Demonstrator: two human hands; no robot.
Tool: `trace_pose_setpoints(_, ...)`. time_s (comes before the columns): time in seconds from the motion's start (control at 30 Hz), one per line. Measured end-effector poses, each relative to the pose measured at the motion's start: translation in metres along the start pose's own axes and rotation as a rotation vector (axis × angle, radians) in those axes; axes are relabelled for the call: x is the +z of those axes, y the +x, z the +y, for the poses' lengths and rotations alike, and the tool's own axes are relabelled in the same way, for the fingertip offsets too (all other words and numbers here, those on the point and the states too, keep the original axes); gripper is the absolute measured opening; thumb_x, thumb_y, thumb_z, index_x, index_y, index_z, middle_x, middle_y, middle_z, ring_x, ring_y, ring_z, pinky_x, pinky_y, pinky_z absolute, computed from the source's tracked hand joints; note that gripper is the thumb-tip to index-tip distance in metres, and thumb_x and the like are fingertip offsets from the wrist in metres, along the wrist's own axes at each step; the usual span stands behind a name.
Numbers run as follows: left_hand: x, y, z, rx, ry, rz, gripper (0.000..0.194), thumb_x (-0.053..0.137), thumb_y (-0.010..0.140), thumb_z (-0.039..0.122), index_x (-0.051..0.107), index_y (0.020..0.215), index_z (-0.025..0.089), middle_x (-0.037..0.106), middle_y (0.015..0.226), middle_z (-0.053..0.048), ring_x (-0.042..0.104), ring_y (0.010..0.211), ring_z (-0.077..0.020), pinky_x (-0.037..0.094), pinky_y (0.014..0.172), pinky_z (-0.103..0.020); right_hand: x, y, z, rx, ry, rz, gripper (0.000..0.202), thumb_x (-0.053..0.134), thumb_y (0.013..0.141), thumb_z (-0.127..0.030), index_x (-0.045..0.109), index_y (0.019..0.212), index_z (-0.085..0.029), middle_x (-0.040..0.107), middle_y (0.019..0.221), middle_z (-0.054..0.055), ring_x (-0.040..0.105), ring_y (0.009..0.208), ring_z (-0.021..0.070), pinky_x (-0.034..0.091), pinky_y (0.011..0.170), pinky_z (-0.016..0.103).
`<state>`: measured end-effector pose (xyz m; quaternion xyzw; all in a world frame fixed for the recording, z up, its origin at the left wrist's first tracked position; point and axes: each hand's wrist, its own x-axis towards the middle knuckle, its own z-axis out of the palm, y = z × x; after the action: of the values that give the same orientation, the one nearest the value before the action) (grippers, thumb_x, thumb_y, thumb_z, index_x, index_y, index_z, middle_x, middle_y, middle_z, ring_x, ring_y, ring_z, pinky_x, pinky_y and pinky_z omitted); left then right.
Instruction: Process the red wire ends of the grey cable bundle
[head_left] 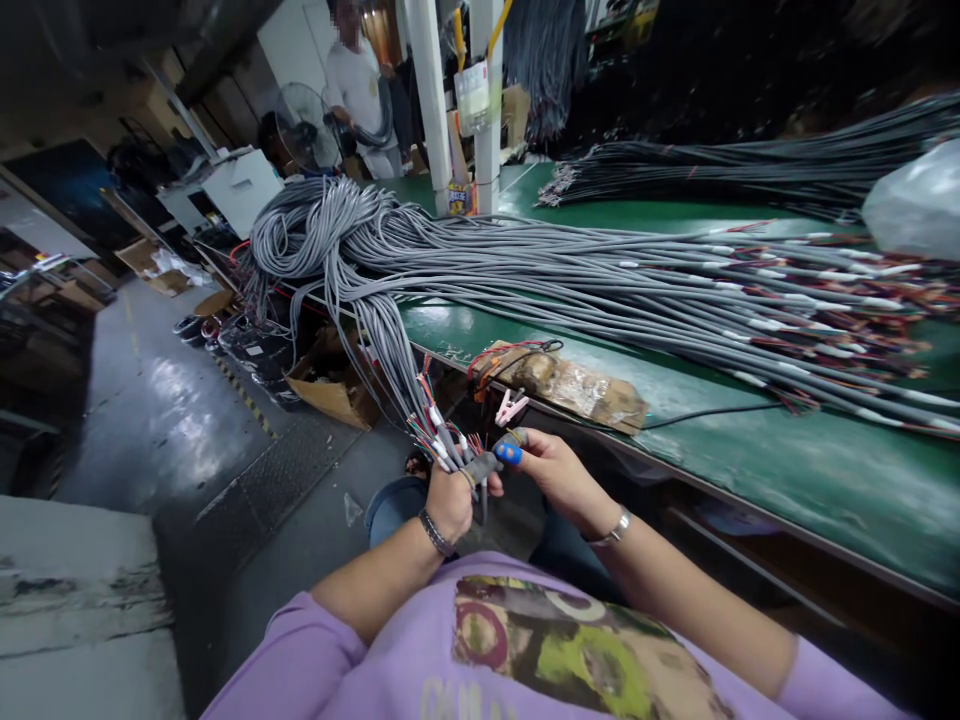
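Observation:
My left hand (448, 498) is closed around the ends of several grey cables (390, 370) that hang off the green table (787, 460); their coloured wire tips (439, 440) stick up above my fist. My right hand (555, 470), with a blue cap (508, 453) on one fingertip and grey tape on others, pinches one cable end just right of my left fist. Both hands are held above my lap, in front of the table edge.
A big heap of grey cables (525, 270) covers the table, with stripped coloured ends at the right (825, 320). A taped cardboard piece (570, 385) and pink clip (511, 406) lie near the edge. Boxes (334, 385) sit on the floor; another person (360, 90) stands far back.

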<state>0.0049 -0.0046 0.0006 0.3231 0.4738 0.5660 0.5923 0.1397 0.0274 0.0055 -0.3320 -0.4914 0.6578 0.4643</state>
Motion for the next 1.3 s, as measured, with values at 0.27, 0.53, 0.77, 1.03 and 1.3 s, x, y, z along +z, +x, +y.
trace_pose_setpoints(0.27,0.0,0.004,0.0,-0.02,-0.058,0.045,0.025,0.073,0.062,0.034,0.061,0.063,0.013,0.056,0.045,0.001,0.05,0.039,-0.0095,0.045,0.046,-0.024,-0.007,0.003,0.014,0.062,0.097,0.047,0.026,0.075,0.067,-0.04,0.062,0.065,-0.017,0.055,0.058,-0.002,0.046,0.056,0.0096,0.04,0.057,0.024)
trace_pose_setpoints(0.53,0.01,0.008,0.015,-0.061,-0.082,0.056,0.028,0.076,0.058,0.036,0.063,0.064,0.012,0.058,0.048,0.001,0.051,0.042,-0.009,0.044,0.043,-0.022,-0.016,0.028,0.014,0.308,0.48,0.158,0.038,0.059,0.078,-0.055,0.064,0.078,-0.018,0.062,0.072,0.002,0.051,0.054,0.0095,0.046,0.052,0.022)
trace_pose_setpoints(0.77,0.02,0.013,0.016,-0.043,-0.099,0.06,0.028,0.074,0.061,0.036,0.058,0.057,0.013,0.055,0.046,0.001,0.05,0.04,-0.0088,0.043,0.042,-0.022,-0.012,0.036,0.007,0.216,0.509,0.173,0.038,0.065,0.074,-0.054,0.066,0.078,-0.017,0.061,0.067,0.0,0.051,0.055,0.0089,0.048,0.053,0.022)
trace_pose_setpoints(1.03,0.021,0.016,0.013,-0.065,-0.096,0.07,0.029,0.074,0.061,0.037,0.06,0.064,0.012,0.056,0.047,0.001,0.051,0.04,-0.009,0.043,0.043,-0.022,-0.005,0.04,0.01,0.185,0.628,0.256,0.031,0.073,0.069,-0.048,0.065,0.071,-0.018,0.059,0.062,-0.003,0.052,0.058,0.008,0.049,0.056,0.019)
trace_pose_setpoints(1.3,0.021,0.015,0.011,-0.078,-0.091,0.077,0.028,0.074,0.06,0.036,0.058,0.063,0.013,0.055,0.046,0.001,0.049,0.039,-0.0089,0.043,0.042,-0.022,-0.002,0.037,0.009,0.182,0.645,0.254,0.032,0.071,0.07,-0.049,0.066,0.075,-0.018,0.061,0.065,-0.002,0.053,0.057,0.0091,0.049,0.056,0.021)
